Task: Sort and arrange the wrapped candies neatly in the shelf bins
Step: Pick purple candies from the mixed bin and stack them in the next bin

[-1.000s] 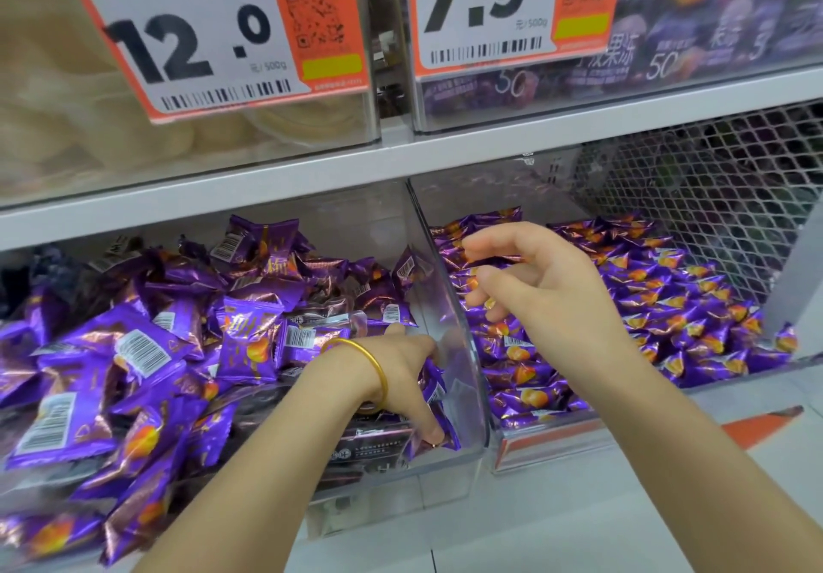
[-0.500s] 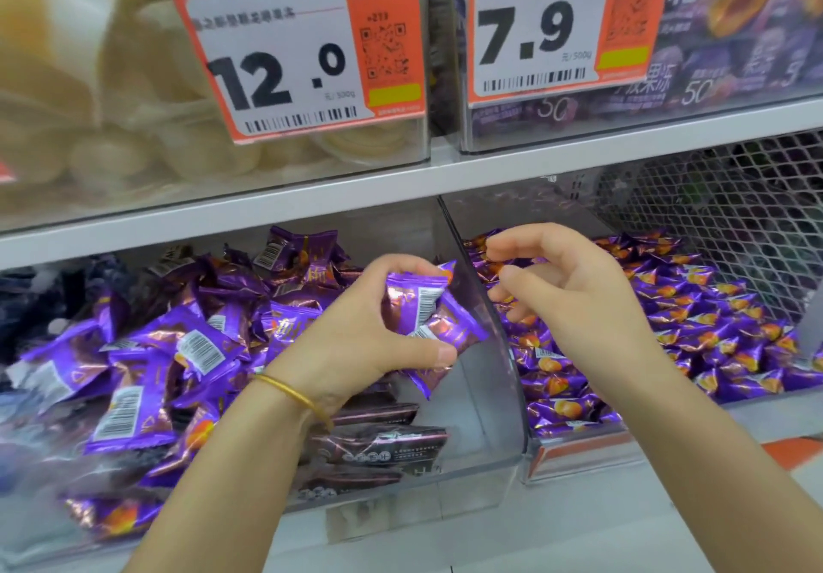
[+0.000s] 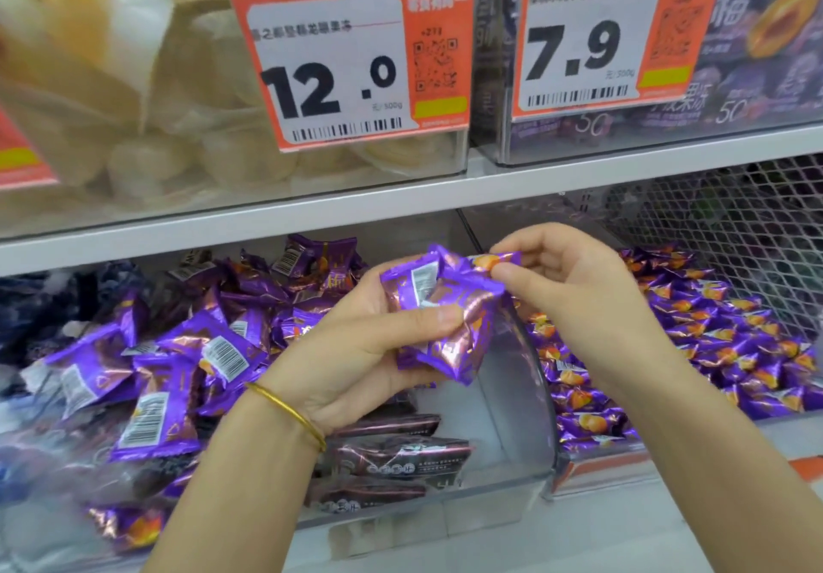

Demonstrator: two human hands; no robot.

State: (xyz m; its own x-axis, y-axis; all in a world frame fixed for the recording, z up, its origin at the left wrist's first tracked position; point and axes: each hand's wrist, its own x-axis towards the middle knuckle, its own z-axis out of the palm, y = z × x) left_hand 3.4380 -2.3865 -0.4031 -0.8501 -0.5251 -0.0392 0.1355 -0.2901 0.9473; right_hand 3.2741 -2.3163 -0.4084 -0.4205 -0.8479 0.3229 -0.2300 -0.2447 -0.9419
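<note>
My left hand [image 3: 356,350], with a gold bangle on its wrist, grips a bunch of purple wrapped candies [image 3: 450,318] in front of the lower shelf. My right hand [image 3: 574,287] pinches the top corner of one small candy [image 3: 490,261] in that bunch. Behind my left arm, the clear left bin [image 3: 525,452] holds a loose heap of large purple candy packs [image 3: 178,363] and dark brown packs [image 3: 401,456]. The right bin [image 3: 592,470] is full of small purple candies with orange marks [image 3: 712,341].
The white shelf edge [image 3: 311,212] runs above the bins. Upper bins carry price tags 12.0 [image 3: 347,69] and 7.9 [image 3: 592,42]. A wire mesh panel [image 3: 735,225] stands behind the right bin. The left upper bin holds pale yellow sweets [image 3: 133,105].
My left hand lifted a bunch of purple candies out of the left bin and raised it. My right hand came over from above the right bin and now pinches one candy.
</note>
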